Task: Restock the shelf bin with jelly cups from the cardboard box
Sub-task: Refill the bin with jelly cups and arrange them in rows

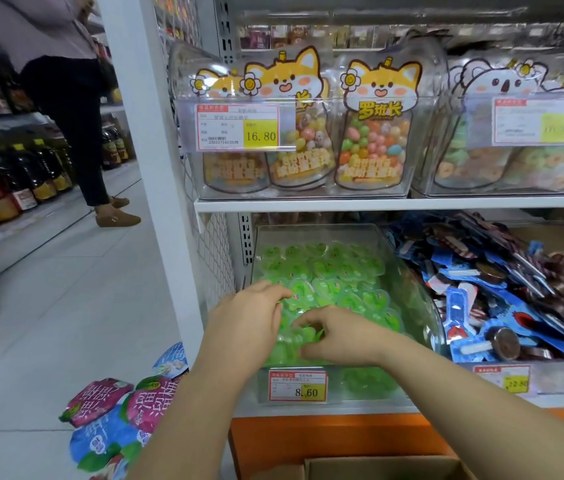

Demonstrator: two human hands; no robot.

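A clear plastic shelf bin [425, 306] on the lower shelf is filled with green heart-shaped jelly cups [336, 275]. Both my hands are inside the front of the bin, on top of the cups. My left hand [249, 317] rests on the pile at the bin's left side, fingers bent over a cup. My right hand [336, 336] is just to its right, fingers curled down onto green cups at the front. Whether either hand truly grips a cup is hidden by the fingers. The cardboard box [387, 467] shows only its top edge at the bottom of the view.
To the right lies a bin of blue and red lollipop packs [502, 292]. Candy jars [370, 133] stand on the upper shelf. Pink and blue snack bags [111, 417] lie on the floor at left. A person [66, 98] stands in the aisle by bottles.
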